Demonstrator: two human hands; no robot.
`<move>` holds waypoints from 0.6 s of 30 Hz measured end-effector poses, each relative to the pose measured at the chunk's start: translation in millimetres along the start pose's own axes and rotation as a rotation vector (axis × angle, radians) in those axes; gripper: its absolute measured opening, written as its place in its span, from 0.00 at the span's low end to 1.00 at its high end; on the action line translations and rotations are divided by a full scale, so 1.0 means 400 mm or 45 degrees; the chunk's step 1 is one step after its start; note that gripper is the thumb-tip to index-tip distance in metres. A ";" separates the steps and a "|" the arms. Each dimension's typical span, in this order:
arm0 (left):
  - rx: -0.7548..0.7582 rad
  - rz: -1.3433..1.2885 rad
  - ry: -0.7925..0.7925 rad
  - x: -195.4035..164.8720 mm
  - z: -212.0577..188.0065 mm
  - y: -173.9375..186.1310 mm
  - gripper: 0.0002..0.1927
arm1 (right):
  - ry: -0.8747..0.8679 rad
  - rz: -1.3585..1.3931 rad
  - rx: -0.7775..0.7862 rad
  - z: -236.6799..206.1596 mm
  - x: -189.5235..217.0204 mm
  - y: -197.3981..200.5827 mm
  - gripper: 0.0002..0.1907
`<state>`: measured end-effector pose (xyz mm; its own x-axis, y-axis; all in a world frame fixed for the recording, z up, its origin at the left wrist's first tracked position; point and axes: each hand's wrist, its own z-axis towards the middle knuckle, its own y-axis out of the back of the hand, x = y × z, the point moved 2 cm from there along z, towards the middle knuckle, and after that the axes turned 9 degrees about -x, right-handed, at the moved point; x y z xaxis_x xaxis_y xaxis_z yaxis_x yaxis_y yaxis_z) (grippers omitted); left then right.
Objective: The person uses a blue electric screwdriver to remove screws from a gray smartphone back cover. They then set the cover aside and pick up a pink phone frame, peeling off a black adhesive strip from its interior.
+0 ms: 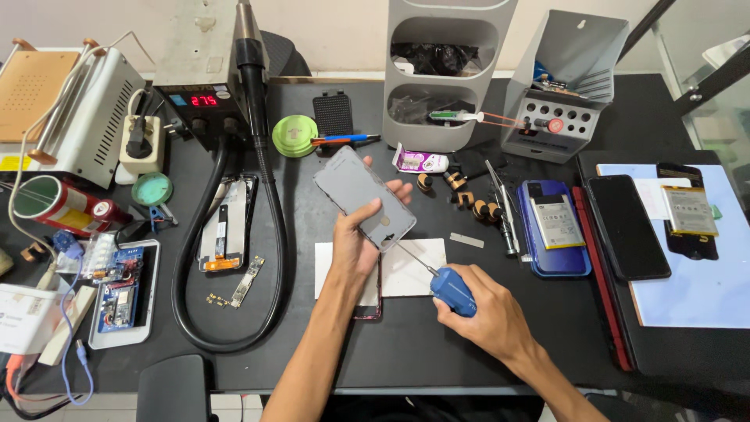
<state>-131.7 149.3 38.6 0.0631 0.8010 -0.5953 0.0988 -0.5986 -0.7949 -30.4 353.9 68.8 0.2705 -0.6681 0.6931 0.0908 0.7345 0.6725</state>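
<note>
My left hand [358, 234] holds a grey phone panel [363, 198] tilted above the black mat, thumb on its face and fingers behind. My right hand [486, 316] grips a blue-handled screwdriver [451, 289]; its thin shaft points up-left and the tip reaches the panel's lower right edge. Under both hands lies a white sheet [410, 270], with the edge of a dark phone frame [369, 310] showing beneath my left wrist.
An opened phone [225, 227] and a small circuit board [247, 281] lie left, ringed by a black hose [269, 234] from a hot-air station [205, 98]. Right: a blue phone with battery [553, 228], a black phone [627, 227], tweezers [500, 205]. Grey organisers [445, 78] stand behind.
</note>
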 end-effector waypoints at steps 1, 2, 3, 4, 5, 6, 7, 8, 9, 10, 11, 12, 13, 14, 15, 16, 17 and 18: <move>0.012 -0.001 0.000 0.001 0.000 0.002 0.41 | -0.007 -0.020 0.004 0.001 -0.001 -0.002 0.24; 0.028 -0.045 0.011 0.003 0.000 0.006 0.40 | -0.031 -0.036 0.035 0.001 -0.003 -0.005 0.25; 0.042 -0.089 0.024 0.005 0.001 0.010 0.39 | -0.057 -0.052 0.067 0.001 -0.004 -0.008 0.26; 0.058 -0.135 0.039 0.009 0.003 0.013 0.38 | -0.084 -0.070 0.098 0.001 -0.006 -0.011 0.26; 0.042 -0.154 0.037 0.011 0.004 0.019 0.34 | -0.067 -0.078 0.094 0.001 -0.005 -0.012 0.26; 0.025 -0.172 0.033 0.013 0.006 0.024 0.31 | -0.047 -0.085 0.093 0.000 -0.005 -0.013 0.26; 0.007 -0.191 0.029 0.014 0.008 0.028 0.29 | -0.028 -0.092 0.091 0.000 -0.004 -0.014 0.26; 0.006 -0.206 0.034 0.017 0.008 0.032 0.27 | -0.033 -0.081 0.102 -0.001 -0.004 -0.015 0.26; 0.006 -0.221 0.039 0.018 0.008 0.035 0.25 | -0.040 -0.070 0.112 -0.002 -0.004 -0.017 0.25; 0.008 -0.237 0.046 0.020 0.009 0.035 0.23 | -0.046 -0.061 0.120 -0.002 -0.005 -0.018 0.25; 0.010 -0.254 0.056 0.022 0.008 0.036 0.23 | -0.030 -0.055 0.115 -0.001 -0.004 -0.018 0.25; 0.010 -0.271 0.067 0.024 0.007 0.036 0.22 | -0.015 -0.049 0.112 -0.001 -0.003 -0.019 0.25; 0.008 -0.289 0.076 0.025 0.007 0.036 0.22 | 0.001 -0.042 0.111 -0.001 -0.002 -0.020 0.25; 0.010 -0.303 0.083 0.026 0.006 0.035 0.22 | -0.010 -0.039 0.127 -0.001 -0.002 -0.021 0.25; 0.012 -0.316 0.091 0.026 0.005 0.034 0.22 | -0.021 -0.035 0.143 -0.001 -0.001 -0.023 0.25; 0.016 -0.329 0.097 0.026 0.005 0.033 0.22 | -0.031 -0.031 0.157 -0.001 -0.001 -0.025 0.25; 0.008 -0.331 0.091 0.025 0.005 0.033 0.22 | -0.007 -0.015 0.144 0.000 0.001 -0.026 0.25; 0.005 -0.334 0.085 0.024 0.005 0.033 0.22 | 0.019 -0.001 0.126 0.000 0.003 -0.027 0.25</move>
<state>-131.8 149.3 22.3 0.1009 0.9276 -0.3598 0.1163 -0.3701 -0.9217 -31.2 345.2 62.4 0.2851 -0.6665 0.6889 -0.0038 0.7179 0.6961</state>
